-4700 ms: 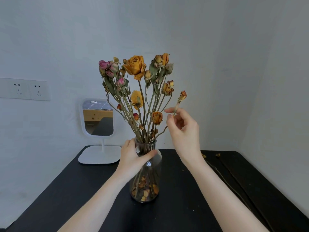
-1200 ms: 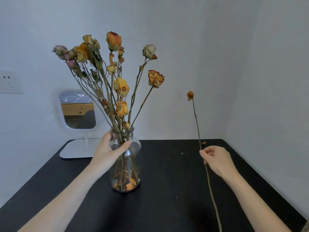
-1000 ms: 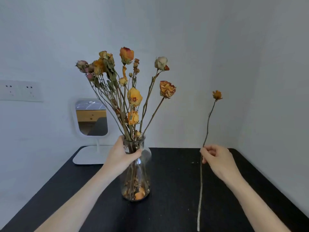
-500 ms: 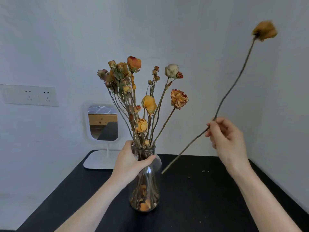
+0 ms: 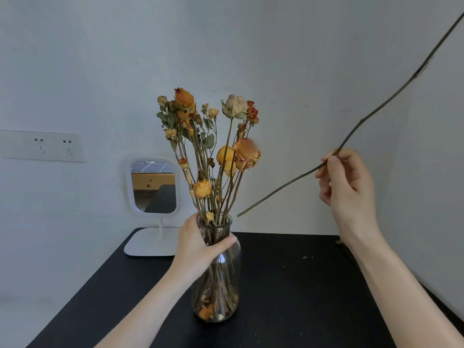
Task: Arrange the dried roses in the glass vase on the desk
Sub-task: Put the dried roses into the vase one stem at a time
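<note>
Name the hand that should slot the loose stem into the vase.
Right. The right hand pinches the stem, whose cut end is in the air just beside the mouth of the vase. The left hand grips the vase neck, steadying it.

White mirror (image 5: pixel 153 187), rounded-rectangle frame, upright on a thin white stem (image 5: pixel 161 223). Flat white square base (image 5: pixel 150 243) under the stem. The glass reflects a light wooden board up top, a dark slanted surface below it and a striped patch at the very top. Wall socket plate (image 5: pixel 42 146), white, well left of the mirror and a bit higher, with two outlets side by side. Pale grey wall (image 5: pixel 88 59) behind the mirror, plain. Small brown crumbs (image 5: pixel 305 257) scattered well right of the mirror base, roughly level with it. Another brown bit (image 5: pixel 339 242) farther right.
</note>
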Available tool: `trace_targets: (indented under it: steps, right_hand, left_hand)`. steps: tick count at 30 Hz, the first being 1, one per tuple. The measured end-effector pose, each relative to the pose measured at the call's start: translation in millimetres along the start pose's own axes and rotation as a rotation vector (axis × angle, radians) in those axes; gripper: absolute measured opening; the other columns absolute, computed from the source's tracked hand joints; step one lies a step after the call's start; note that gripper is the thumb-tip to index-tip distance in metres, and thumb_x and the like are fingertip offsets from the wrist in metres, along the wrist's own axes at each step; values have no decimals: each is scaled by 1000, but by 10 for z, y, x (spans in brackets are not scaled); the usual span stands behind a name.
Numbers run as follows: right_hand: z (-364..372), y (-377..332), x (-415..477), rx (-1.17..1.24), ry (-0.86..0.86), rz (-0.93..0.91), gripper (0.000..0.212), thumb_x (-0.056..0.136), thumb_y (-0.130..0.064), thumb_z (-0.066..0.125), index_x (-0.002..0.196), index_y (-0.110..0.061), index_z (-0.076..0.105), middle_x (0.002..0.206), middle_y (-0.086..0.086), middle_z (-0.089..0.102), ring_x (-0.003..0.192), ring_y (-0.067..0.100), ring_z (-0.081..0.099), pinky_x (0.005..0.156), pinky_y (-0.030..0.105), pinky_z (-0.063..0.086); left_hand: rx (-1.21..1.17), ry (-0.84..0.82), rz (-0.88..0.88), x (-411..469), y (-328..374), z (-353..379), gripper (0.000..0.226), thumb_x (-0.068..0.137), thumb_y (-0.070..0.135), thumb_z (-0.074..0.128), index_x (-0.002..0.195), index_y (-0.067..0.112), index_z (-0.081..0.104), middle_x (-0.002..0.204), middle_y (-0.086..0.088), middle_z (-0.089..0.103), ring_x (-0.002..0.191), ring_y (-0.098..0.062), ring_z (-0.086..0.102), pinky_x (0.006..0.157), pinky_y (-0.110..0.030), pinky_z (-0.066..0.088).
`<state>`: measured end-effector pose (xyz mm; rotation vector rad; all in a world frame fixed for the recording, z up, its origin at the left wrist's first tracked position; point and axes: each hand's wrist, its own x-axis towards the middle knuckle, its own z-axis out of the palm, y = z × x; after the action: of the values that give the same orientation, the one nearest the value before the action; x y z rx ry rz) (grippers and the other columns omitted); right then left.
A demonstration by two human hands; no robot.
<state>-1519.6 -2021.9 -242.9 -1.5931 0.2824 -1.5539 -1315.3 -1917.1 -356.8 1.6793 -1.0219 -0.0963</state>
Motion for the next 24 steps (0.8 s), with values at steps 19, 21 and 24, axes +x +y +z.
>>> trace_targets:
  steps: [19,21,24]
  right_hand:
    - [264,-161,61,-131,-176,-108,20,98,-14,39,84,-22,52,69,0,52,52,4,41,47,15,32]
    - [273,-164,62,-152,-193,-108,19,97,-15,39,85,-21,52,71,1,52,53,2,45,50,12,33]
    - [321,-160,49,-201,-252,-95,18,97,-16,41,85,-22,52,72,0,54,56,0,47,51,10,35]
  left_hand:
    - [-52,-80,-19,3,-35,-71,63,68,28,75,123,26,44,109,15,60,104,-3,54,83,-20,40]
    - [-70,-118,-29,10,-23,-84,59,70,23,74,121,26,44,109,13,61,104,-3,55,81,-18,41]
    - [-90,-202,-40,37,-3,-113,49,74,17,72,112,35,46,106,15,60,102,-1,55,75,-12,39]
